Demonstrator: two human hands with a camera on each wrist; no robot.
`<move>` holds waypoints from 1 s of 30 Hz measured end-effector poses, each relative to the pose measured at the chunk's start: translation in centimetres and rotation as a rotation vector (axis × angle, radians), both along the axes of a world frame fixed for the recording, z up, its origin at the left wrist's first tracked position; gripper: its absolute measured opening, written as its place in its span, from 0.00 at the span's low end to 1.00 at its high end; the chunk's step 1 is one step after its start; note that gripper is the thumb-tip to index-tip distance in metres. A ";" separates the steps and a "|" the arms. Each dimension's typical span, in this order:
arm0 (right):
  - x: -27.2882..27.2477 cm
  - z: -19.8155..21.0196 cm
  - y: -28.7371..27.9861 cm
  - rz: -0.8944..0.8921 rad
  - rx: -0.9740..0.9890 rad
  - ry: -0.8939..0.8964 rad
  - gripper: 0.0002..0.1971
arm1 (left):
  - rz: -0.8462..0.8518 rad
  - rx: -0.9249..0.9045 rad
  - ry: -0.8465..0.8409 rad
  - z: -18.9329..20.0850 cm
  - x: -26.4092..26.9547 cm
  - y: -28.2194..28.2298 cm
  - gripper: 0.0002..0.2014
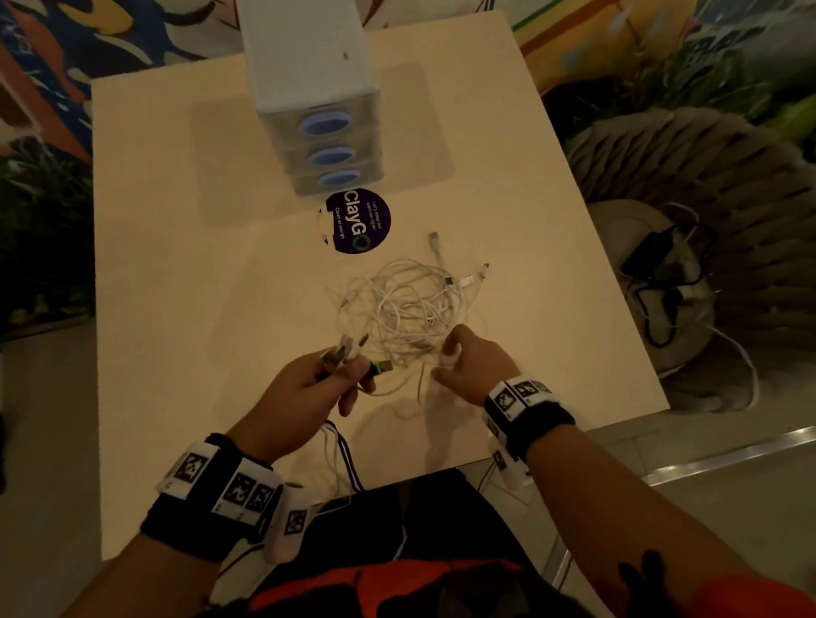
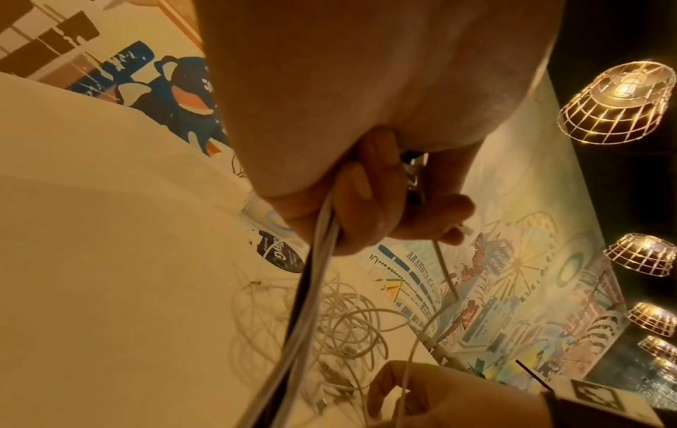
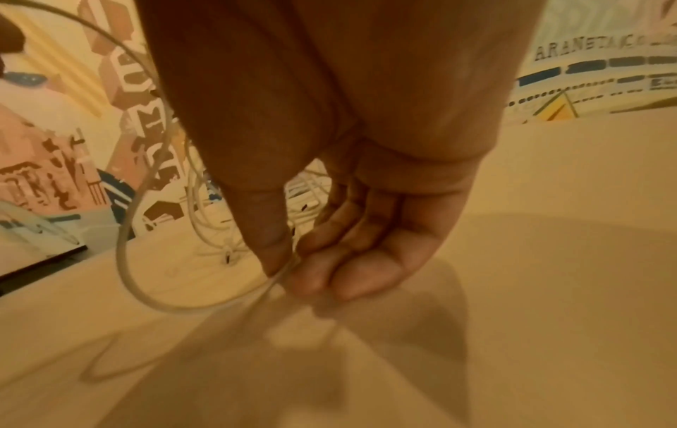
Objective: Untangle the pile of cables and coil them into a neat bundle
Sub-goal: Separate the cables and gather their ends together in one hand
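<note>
A tangled pile of white cables (image 1: 406,304) lies on the pale table (image 1: 182,295), its plug ends (image 1: 465,279) fanning out at the far right. My left hand (image 1: 325,380) grips a bunch of cable ends (image 1: 346,348), among them a green plug (image 1: 381,367); their cords (image 2: 311,289) hang down past my wrist, one of them black. My right hand (image 1: 460,359) sits at the near right of the pile and pinches a thin white cable (image 3: 146,292) between thumb and fingertips (image 3: 311,278). That cable loops back toward the pile.
A white three-drawer organiser (image 1: 314,88) with blue round handles stands at the table's far middle. A dark round sticker (image 1: 359,222) lies in front of it. To the right, off the table, a seat holds a black charger and cords (image 1: 662,257).
</note>
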State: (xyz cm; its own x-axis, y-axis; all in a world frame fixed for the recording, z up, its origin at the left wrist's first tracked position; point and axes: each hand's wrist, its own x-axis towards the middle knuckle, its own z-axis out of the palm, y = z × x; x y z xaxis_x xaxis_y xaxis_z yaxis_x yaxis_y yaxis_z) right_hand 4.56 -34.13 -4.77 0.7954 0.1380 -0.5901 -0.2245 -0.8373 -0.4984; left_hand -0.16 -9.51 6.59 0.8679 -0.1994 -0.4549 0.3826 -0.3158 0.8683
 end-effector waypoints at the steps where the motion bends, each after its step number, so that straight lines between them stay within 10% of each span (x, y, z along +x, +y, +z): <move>1: 0.2 -0.2 0.3 0.011 -0.021 -0.012 0.16 | -0.021 -0.008 0.002 0.1 -0.2 0.0 0.22; 6: 0.3 0.4 0.7 -0.044 -0.005 -0.071 0.08 | -0.120 0.024 -0.023 -0.5 -0.7 1.1 0.17; 14: 0.0 2.5 -1.8 -0.447 0.539 -0.086 0.13 | -0.001 0.312 -0.074 -1.2 -0.2 0.8 0.15; 30: 2.7 2.7 0.6 -0.621 0.382 0.165 0.20 | -0.094 0.226 -0.059 -2.7 0.9 0.7 0.06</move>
